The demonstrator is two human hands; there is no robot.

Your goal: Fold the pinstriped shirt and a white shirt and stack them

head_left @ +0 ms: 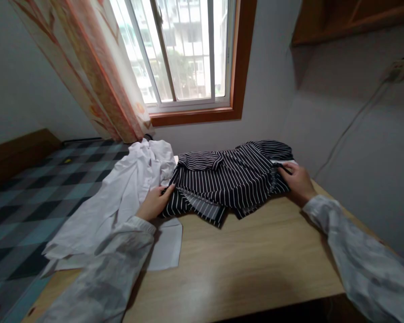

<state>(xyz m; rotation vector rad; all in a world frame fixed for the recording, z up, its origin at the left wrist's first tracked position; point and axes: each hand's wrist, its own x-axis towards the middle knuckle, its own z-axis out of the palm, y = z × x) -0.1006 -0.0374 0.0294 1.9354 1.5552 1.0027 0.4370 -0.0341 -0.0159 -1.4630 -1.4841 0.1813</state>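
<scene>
A black garment with white stripes (227,179), probably a shirt, lies spread across the far part of the wooden table. My left hand (155,202) pinches its left edge between thumb and fingers. At the opposite edge, my right hand (298,181) grips the cloth the same way. The near hem hangs loose in two flaps, with a paler inner side showing on the left one. Beside my left hand a white shirt (121,193) lies crumpled, partly behind my left forearm.
The wooden table (242,255) reaches to the wall below the window (188,54). A flat white sheet-like piece (166,244) lies under my left wrist. On the left is a bed with a checked cover (16,202). A cable (350,125) hangs along the right wall.
</scene>
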